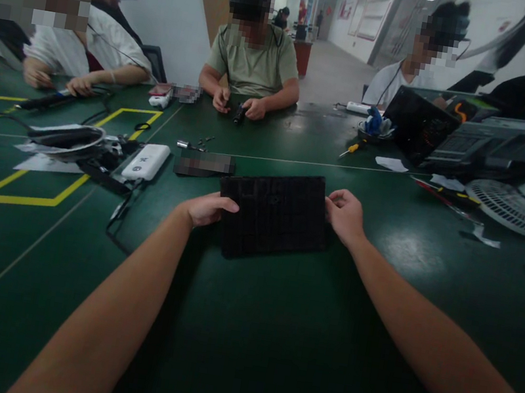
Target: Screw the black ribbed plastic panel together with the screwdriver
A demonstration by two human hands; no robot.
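Note:
A flat black rectangular panel with a ribbed inner face lies on the dark green table in front of me. My left hand grips its left edge, fingers curled over the rim. My right hand grips its right edge the same way. The panel rests on the table between both hands.
A white power bank, black cables and a metal part lie at the left inside yellow floor-tape lines. A yellow screwdriver, open laptops and a white fan sit at the right. Several people work across the table.

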